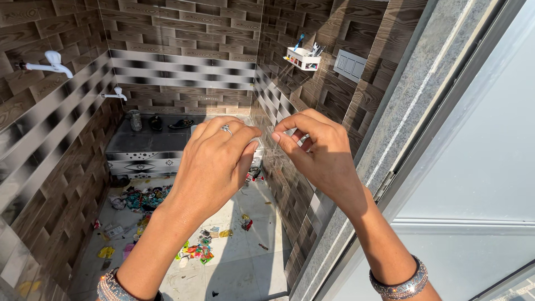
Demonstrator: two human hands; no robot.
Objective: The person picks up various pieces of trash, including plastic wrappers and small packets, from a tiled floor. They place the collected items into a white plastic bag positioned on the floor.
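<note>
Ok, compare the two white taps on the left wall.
The near tap sits higher on the wall and looks larger; the far tap sits lower, close to the corner, and looks smaller. The near tap is on brown tile; the far tap is at the edge of the striped band. Both are white with spouts pointing right.

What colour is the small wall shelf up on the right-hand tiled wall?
White; the wall shelf holds a few small items, seen clearly in the head view.

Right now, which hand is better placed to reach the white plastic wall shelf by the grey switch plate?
Probably the right hand: it is raised on the side of the tiled wall carrying the white plastic wall shelf and grey switch plate. The left hand would have to cross over it.
</note>
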